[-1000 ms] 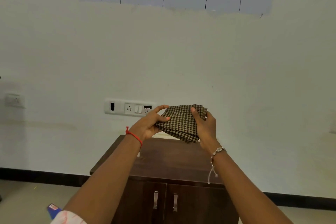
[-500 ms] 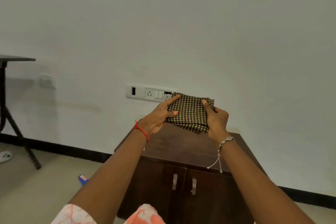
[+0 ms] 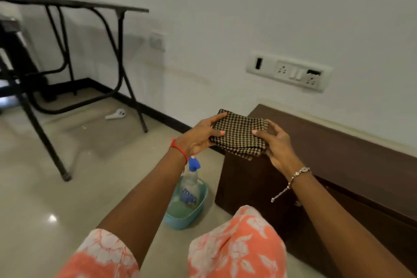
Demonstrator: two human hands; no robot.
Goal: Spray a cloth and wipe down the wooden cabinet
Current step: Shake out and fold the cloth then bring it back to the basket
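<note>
A spray bottle (image 3: 190, 185) with a blue head stood in a teal tub (image 3: 191, 216) on the floor (image 3: 67, 198), at 7 o'clock from the cloth (image 3: 239, 135) and just beside the cabinet's (image 3: 338, 142) left end. The left forearm crossed in front of the bottle's trigger and hid part of it. A knee in orange floral fabric covered the cabinet's near lower corner.

The folded checked cloth was held up in front of the cabinet's left end. The left hand (image 3: 198, 137) pinched its left edge, thumb on top and fingers below. The right hand (image 3: 277, 149) gripped the right edge, thumb on top and fingers curled under. A red thread (image 3: 179, 150) circled the left wrist and a silver bracelet (image 3: 300, 172) the right.

At 10 o'clock a black-legged table (image 3: 74, 3) stood blurred against the white wall; a small white thing (image 3: 116, 114) lay on the floor near its leg. A socket panel (image 3: 288, 72) sat on the wall at 1 o'clock, a smaller switch plate (image 3: 156, 40) at 11. The floor was pale, glossy tile with a dark skirting.

Counted: two hands, one cloth, one bottle, one tub, one cabinet, one table, two wall plates.
</note>
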